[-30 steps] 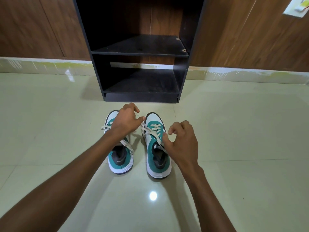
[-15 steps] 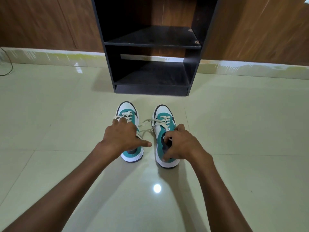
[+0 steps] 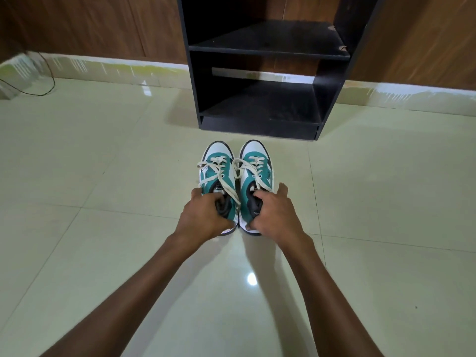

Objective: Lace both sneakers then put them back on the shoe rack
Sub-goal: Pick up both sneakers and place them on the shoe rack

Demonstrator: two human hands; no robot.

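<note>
Two teal-and-white sneakers with cream laces stand side by side on the floor, toes toward the rack. My left hand (image 3: 206,219) grips the heel collar of the left sneaker (image 3: 217,163), fingers inside its opening. Around the heel of the right sneaker (image 3: 256,163) my right hand (image 3: 273,215) is closed, with the thumb in the opening. The laces lie loose across both tongues. The black shoe rack (image 3: 260,124) stands just beyond the toes, and both of its shelves hold nothing.
A glossy cream tile floor (image 3: 103,202) spreads all around. Behind the rack runs a wood-panelled wall (image 3: 90,27) with a pale skirting. A thin black cable (image 3: 49,83) loops on the floor at the far left.
Both hands have slid back from the laces to the sneakers' heels and closed on them. The two sneakers now sit close together, touching. The view has shifted toward the rack.
</note>
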